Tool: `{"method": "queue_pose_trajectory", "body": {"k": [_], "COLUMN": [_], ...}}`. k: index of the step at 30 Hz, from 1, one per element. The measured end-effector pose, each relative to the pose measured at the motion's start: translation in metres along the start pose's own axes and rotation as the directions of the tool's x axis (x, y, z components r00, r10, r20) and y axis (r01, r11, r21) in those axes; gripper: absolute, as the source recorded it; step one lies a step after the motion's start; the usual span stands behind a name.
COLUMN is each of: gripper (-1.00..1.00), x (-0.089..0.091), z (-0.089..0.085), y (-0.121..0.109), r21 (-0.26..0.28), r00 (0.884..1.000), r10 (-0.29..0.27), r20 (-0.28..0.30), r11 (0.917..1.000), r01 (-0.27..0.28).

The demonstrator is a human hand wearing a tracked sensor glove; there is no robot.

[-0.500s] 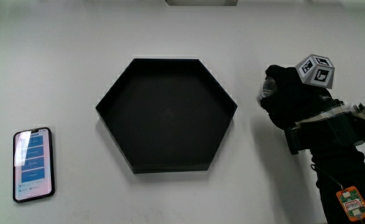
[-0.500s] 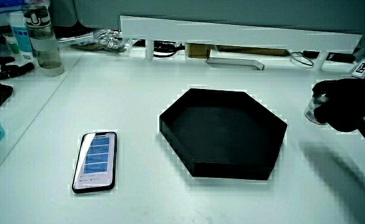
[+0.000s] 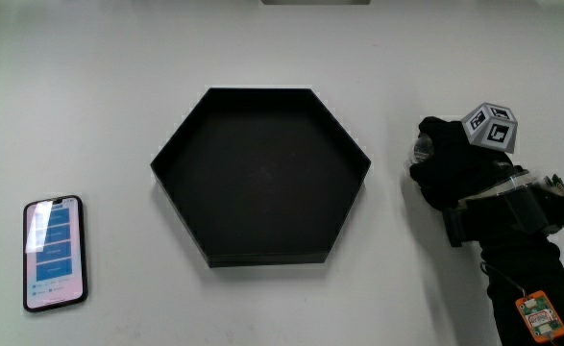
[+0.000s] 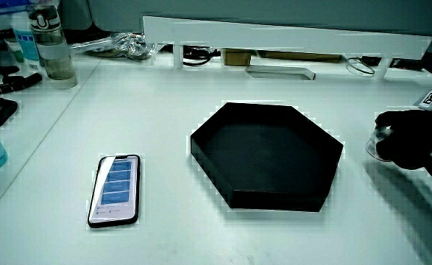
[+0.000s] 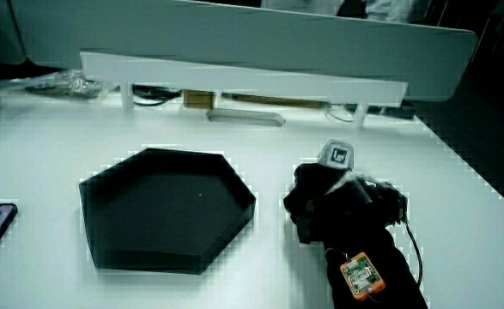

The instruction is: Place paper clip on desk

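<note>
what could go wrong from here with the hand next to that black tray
1. The hand rests on the table close beside the black tray; the small clear thing under its fingers may be nudged against the tray wall.
2. No paper clip is visible, so whether anything is held cannot be confirmed.
3. The phone lies well clear, so it is at little risk.

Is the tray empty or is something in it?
Empty. The black hexagonal tray shows only bare floor in the main view and in both side views. The hand rests on the table beside it, not over it.
</note>
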Motion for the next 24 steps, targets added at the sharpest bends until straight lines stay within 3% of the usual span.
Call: {"method": "queue_pose_trajectory", "body": {"k": [6,9,11,13,15,16,21,24], "gripper": [0.0,0.0,0.0,0.0,0.0,0.0,0.0,-0.2], "x": [0.007,0.01,0.008,0.013,0.016,0.014,0.012,0.017], "z": [-0.013,-0.019,-0.019,-0.023,-0.022,-0.021,-0.023,-0.024], "y": [0.006,0.009,0.006,0.011,0.01,0.009,0.009,0.013], "r21": [-0.037,-0.027,-0.051,-0.044,-0.042,-0.045,-0.101,-0.103], "r00": [1.0,0.999,1.0,0.998,0.998,0.999,0.999,0.997], "r10": [-0.023,-0.044,-0.017,-0.06,-0.053,-0.04,-0.047,-0.077], "r20": [-0.002,0.008,-0.017,0.016,-0.024,-0.006,-0.023,-0.003], "r11": [0.9991,0.9987,0.9986,0.9972,0.9978,0.9982,0.9939,0.9917], "r01": [0.023,0.044,0.016,0.06,0.051,0.04,0.044,0.077]}}
